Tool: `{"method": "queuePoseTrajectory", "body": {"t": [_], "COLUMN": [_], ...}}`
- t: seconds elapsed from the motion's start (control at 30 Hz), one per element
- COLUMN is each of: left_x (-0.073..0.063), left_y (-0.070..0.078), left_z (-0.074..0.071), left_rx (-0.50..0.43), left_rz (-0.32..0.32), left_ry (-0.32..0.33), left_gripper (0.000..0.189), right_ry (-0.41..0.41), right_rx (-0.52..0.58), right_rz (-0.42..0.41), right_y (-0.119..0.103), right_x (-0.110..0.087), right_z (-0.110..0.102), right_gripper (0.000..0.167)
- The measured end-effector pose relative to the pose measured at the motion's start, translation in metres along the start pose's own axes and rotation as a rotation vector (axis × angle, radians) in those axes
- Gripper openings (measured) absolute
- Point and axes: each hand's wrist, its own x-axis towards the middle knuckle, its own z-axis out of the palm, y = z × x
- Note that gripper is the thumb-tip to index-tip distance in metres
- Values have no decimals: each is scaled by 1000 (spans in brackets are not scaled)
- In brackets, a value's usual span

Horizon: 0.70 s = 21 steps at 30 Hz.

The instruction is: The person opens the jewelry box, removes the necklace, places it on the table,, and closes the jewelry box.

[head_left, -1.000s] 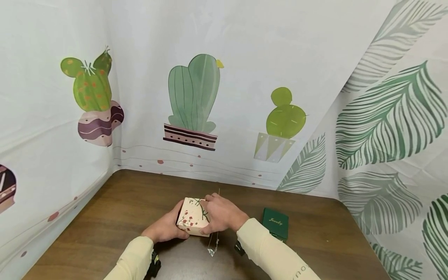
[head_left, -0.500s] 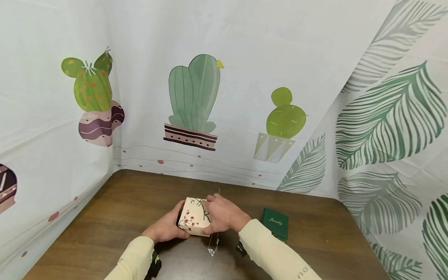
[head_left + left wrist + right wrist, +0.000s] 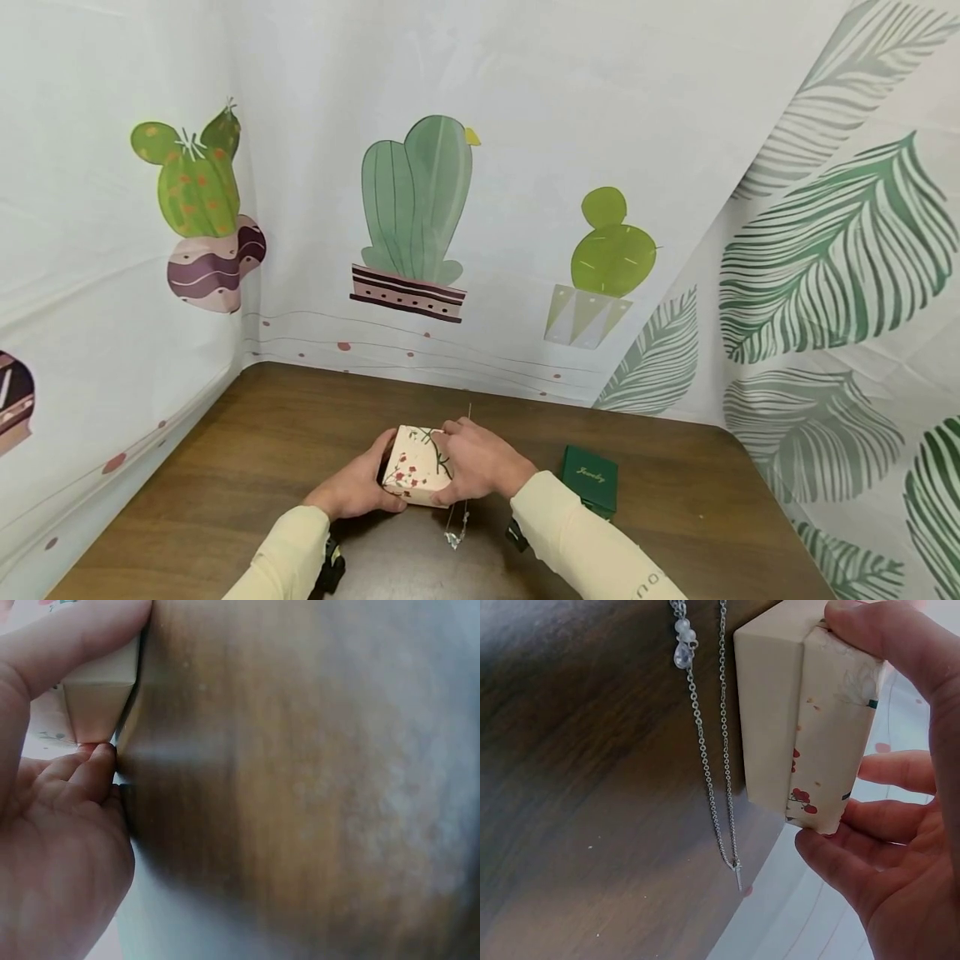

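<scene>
A cream gift box [image 3: 412, 462], printed with red blossoms and dark green lines, is held between both hands over the wooden table. My left hand [image 3: 360, 485] grips its left side, thumb along the near edge. From the right, my right hand [image 3: 480, 462] holds it with thumb on the near corner and fingers at the far side. The right wrist view shows a seam between the box's printed lid [image 3: 829, 727] and its plain lower wall [image 3: 772, 705]. Beside that wall lies a silver chain necklace [image 3: 697, 727] with a clear drop and small pearls, partly hidden under my right hand in the head view.
A dark green box [image 3: 590, 479] lettered "Jewelry" lies to the right of my right hand. The brown wooden table [image 3: 300, 417] meets a white cloth backdrop [image 3: 517, 167] printed with cacti and leaves at its back and sides.
The gift box has shifted very slightly to the right, with a dark strip showing at its left edge. Both hands keep their hold; the necklace and green box stay put.
</scene>
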Motion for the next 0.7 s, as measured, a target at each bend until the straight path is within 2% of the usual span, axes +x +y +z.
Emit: {"method": "queuePoseTrajectory", "body": {"t": [0.7], "left_x": [-1], "left_y": [1], "left_z": [0], "left_rx": [-8], "left_rz": [16], "left_ry": [-7], "left_gripper": [121], "right_ry": [-5], "right_rx": [-17], "right_rz": [-13], "right_y": [1], "right_x": [0], "right_z": [6], "right_gripper": [82]}}
